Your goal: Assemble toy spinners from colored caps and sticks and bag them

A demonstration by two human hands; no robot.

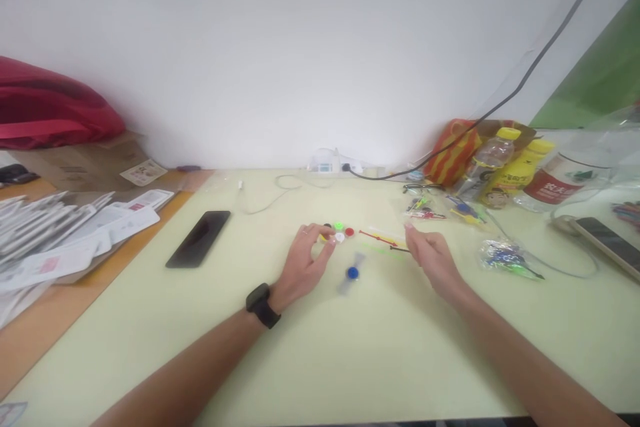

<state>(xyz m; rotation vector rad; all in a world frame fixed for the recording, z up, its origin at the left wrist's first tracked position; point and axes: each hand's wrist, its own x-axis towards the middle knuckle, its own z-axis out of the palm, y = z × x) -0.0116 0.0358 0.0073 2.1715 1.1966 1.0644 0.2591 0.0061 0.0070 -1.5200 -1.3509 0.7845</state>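
My left hand (304, 259), with a black watch on its wrist, reaches over a cluster of small round pieces. Its thumb and index finger are curved and apart, the tips close beside a white disc (339, 237). A green disc (339, 226) and a red disc (349, 232) lie just beyond; yellow and black pieces are partly hidden by the fingers. Nearer to me is a blue disc (353, 273) on a blurred, see-through strip. My right hand (433, 257) is closed, fingertips pinched; what it holds is hidden. Beside it lie a red stick (379, 237) and a dark stick (400, 249).
A black phone (199, 239) lies at left, near stacked white packets (65, 233). Small bagged parts (507, 257) lie at right, with bottles (520, 173) and another phone (610, 243) beyond. A dark cable (450, 145) runs to a power strip (327, 163) by the wall.
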